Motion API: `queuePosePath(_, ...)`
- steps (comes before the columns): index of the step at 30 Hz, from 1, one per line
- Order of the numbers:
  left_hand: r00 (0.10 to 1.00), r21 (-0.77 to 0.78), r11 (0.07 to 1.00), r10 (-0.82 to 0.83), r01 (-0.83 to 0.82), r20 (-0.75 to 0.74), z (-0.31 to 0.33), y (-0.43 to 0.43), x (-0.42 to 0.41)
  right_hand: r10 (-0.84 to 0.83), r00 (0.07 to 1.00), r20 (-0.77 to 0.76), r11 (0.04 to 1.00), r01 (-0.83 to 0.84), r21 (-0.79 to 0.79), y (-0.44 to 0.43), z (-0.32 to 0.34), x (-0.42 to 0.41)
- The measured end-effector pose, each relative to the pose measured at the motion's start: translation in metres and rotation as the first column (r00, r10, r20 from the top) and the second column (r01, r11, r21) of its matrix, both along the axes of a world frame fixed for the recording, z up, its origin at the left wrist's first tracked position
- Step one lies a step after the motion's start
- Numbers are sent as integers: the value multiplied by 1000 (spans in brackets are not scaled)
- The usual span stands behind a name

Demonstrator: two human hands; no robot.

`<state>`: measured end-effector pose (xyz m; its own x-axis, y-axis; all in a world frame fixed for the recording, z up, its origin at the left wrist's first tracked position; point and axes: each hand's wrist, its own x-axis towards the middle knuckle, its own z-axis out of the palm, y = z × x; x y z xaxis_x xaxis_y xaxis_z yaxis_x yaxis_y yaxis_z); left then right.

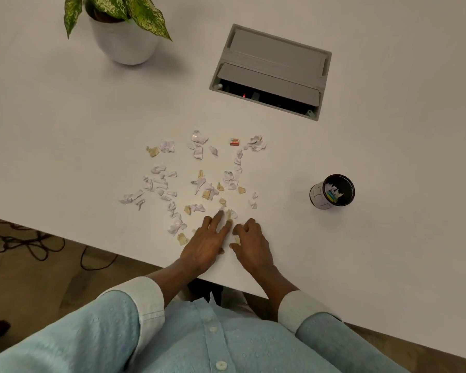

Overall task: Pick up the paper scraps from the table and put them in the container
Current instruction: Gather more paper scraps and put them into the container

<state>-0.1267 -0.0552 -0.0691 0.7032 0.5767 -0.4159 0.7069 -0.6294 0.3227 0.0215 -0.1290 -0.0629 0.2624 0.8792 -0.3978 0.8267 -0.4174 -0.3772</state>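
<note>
White table [65, 130]; left hand [203, 246] flat, fingers spread on scraps; right hand [250, 246] curled, grip contents unclear. Paper scraps [199, 181] scattered beyond; black container [332, 192] right, partly filled. Potted plant [121, 30] cut off.

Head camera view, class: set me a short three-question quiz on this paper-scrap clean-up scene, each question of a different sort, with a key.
1. True or false: the container already holds some scraps.
2. Multiple choice: where does the potted plant stand? A) at the far left of the table B) beside the container C) on the floor
3. Fill in: the one red-orange scrap lies at the ____ edge of the scatter, towards the grey cable box.

Key
1. True: white and coloured bits show inside it.
2. A
3. Far. The left hand and right hand work at the near edge, fingers on the paper scraps.
</note>
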Motion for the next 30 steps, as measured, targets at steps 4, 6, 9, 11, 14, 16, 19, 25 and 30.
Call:
queuePosePath(4, 996, 10, 997, -74, 74, 42, 3, -2, 4, -76, 997, 0, 996, 76, 53, -9, -2, -2)
queuePosePath(6, 994, 46, 996, -84, 80, 77, 6, -2, 4, -163, 986, -27, 985, 164, 59, -12, -3, -2)
queuePosePath(9, 988, 70, 996, -61, 52, 143, 1, -1, 4, -338, 936, -101, 938, 343, 43, -16, 0, 2)
queuePosePath(11, 981, 46, 999, 8, -18, 194, -2, 1, 4, -439, 885, -153, 890, 452, 59, -20, 3, 10)
queuePosePath(14, 945, -29, 987, 161, -160, 284, 1, 3, 8, -536, 822, -193, 826, 558, 82, -29, 9, 26)
queuePosePath(16, 906, -95, 961, 277, -261, 320, 6, 3, 14, -593, 766, -251, 774, 628, 89, -35, 12, 39)
queuePosePath(19, 824, -184, 911, 413, -369, 389, 17, 1, 32, -639, 685, -349, 694, 710, 122, -42, 26, 59)
queuePosePath(25, 705, -297, 886, 463, -356, 537, 70, -4, 114, -704, 519, -485, 483, 850, 208, -44, 73, 118)
queuePosePath(30, 707, -273, 926, 377, -262, 599, 100, 3, 203, -785, 479, -393, 391, 875, 286, -33, 88, 180)
